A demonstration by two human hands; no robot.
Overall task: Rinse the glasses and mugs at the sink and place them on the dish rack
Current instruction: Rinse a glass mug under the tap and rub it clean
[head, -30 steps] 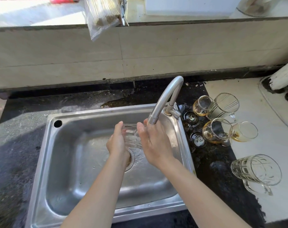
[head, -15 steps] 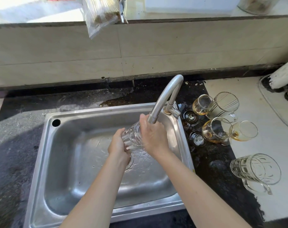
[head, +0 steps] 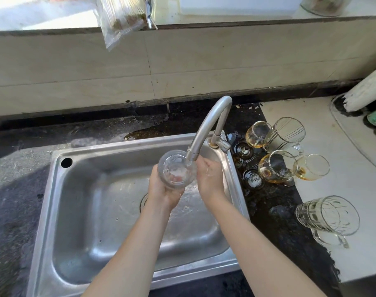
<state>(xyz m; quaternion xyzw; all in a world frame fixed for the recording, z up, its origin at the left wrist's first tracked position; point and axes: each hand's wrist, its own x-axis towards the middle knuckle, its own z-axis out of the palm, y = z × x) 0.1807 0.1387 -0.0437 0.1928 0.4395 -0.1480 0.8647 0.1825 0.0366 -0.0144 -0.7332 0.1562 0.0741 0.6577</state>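
Sitting in wet dark counter (head: 15, 189): steel sink (head: 118, 146); beige tile wall (head: 75, 71) behind.

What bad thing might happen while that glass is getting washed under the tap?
1. The glass is wet and the left hand grips it from below; it may slip and crack in the steel sink.
2. Its rim sits right by the tap spout and might knock against it.
3. The mug lies on its side near the counter's front edge and might roll off.
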